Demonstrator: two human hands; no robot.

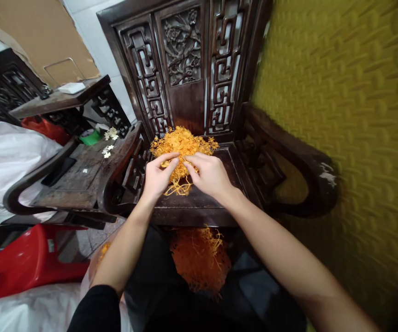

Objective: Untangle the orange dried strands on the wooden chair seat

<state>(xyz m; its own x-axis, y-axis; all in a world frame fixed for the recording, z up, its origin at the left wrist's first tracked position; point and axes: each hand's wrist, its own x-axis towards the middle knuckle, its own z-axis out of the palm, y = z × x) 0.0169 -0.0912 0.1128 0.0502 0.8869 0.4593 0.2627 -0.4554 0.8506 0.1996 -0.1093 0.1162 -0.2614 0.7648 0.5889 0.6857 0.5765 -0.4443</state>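
1. Nearest, below the seat edge and between dark-clothed legs, is a tangled orange heap (200,260), rough and branching.
2. Above it, the left hand (156,175) and the right hand (210,173) pinch thin, stringy orange sprigs (180,186) between thumb and finger, their tips almost meeting.
3. The frilly orange pile (183,138) lies on the seat just beyond, partly hidden by the hands.
4. The glossy, dark wooden chair (192,216) closes both sides with curved arms.
5. At left are a smooth red plastic seat (15,267), a wrinkled white sack (12,159) and a green tape roll (90,137).
6. At right stands a bumpy yellow-green surface (340,92).
7. Farther, the carved chair back (187,103) shows angular lattice; brown cardboard (39,41) stands behind.
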